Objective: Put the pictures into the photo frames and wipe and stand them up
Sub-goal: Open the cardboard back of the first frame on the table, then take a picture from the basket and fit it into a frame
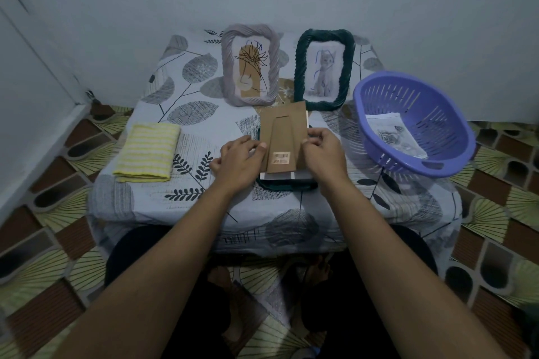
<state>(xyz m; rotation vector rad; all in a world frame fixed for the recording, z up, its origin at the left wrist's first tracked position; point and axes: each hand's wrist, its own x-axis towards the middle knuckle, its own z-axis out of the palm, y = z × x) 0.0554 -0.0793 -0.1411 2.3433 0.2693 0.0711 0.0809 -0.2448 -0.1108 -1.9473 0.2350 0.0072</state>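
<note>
A brown cardboard backing board (284,128) with a barcode sticker lies tilted over a dark green frame (287,185) that rests face down at the table's middle. My left hand (237,162) grips the board's left edge, thumb on top. My right hand (322,153) pinches its right edge. A white picture edge shows under the board's near end. At the back stand a grey rope-edged frame (250,65) with a plant drawing and a dark green frame (324,68) with a cat picture.
A folded yellow striped cloth (148,151) lies at the left of the table (204,114). A purple slotted basket (414,122) at the right holds a loose picture (395,135). Walls close in behind and left; patterned floor surrounds the low table.
</note>
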